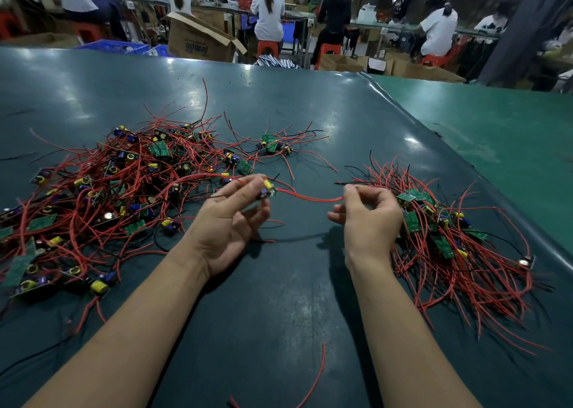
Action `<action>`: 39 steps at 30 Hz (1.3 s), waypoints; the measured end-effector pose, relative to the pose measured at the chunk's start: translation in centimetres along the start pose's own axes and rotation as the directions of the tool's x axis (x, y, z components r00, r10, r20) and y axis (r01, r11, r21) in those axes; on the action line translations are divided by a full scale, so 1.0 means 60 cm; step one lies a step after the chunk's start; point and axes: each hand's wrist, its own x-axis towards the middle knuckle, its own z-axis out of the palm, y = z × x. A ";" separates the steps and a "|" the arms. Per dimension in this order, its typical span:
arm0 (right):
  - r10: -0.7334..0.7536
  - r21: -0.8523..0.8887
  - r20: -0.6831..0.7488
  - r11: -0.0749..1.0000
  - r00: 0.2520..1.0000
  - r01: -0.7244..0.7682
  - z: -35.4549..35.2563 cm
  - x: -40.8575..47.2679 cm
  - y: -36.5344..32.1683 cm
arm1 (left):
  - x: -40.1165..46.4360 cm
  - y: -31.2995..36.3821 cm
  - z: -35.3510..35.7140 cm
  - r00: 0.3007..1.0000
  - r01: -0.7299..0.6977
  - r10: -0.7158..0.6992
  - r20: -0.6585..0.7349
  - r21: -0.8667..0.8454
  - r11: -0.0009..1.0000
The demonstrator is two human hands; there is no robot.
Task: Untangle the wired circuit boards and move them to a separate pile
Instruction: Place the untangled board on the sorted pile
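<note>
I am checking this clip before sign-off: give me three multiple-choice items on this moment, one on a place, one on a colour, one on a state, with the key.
1. Where does the neater pile of boards lie?
A. at the person's right
B. at the person's left
C. on a stool

2. What colour are most of the wires?
A. white
B. red
C. blue

3. What is the left hand doing?
A. lying flat on the table
B. resting in the large tangle
C. pinching a circuit board

Key: 1 A, it lies beside the right hand; 2 B, red strands fill both heaps; 3 C, the board sits at its fingertips, its red wire running to the right hand.
</note>
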 end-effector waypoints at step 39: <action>0.259 0.111 0.775 0.843 0.576 -0.527 0.019 -0.047 -0.023 | -0.003 -0.023 0.004 0.941 0.091 -0.165 0.295 0.248 0.964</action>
